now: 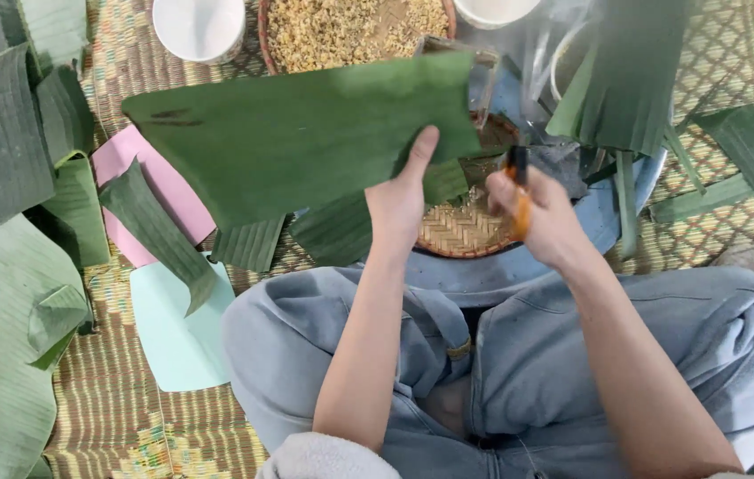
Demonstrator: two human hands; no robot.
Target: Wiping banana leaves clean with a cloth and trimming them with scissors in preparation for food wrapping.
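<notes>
- Head view: a large banana leaf piece (297, 133) is held up at its right edge by the left hand (399, 200), thumb raised against the leaf face, fingers hidden behind it.
- An orange-handled tool (519, 191), seemingly scissors, is gripped in the closed right hand (545, 217), just beside the leaf's right edge.
- A woven tray (461, 232) is seen below both hands, resting over a blue basin (612, 222).
- More cut leaves (0, 151) are spread on the woven mat (111, 408) at the left, with a pink sheet (160, 191) and a pale blue sheet (177, 341) among them.
- A bowl of grain (341, 31) is set beyond the leaf.
</notes>
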